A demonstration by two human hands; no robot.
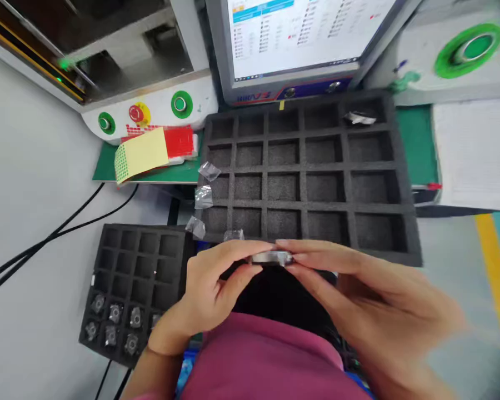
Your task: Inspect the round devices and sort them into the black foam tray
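Observation:
Between my two hands, in front of my chest, is a small flat silver part (271,257), seen edge-on. My left hand (219,283) pinches its left end between thumb and fingers. The fingertips of my right hand (350,283) close on its right end, and the back of that hand is blurred. The part's faces are hidden, so its exact kind does not show. Just beyond my hands lies a large black foam tray (283,205) with square pockets. Scraps of clear plastic film (203,196) lie along its left edge.
A smaller foam tray (135,261) at lower left holds several wrapped round parts (135,318). A monitor (300,39) stands behind the large tray. Machine panels carry green buttons (181,104) and a red stop button (136,114). Yellow sticker sheets (144,154) and white paper (477,150) lie at the sides.

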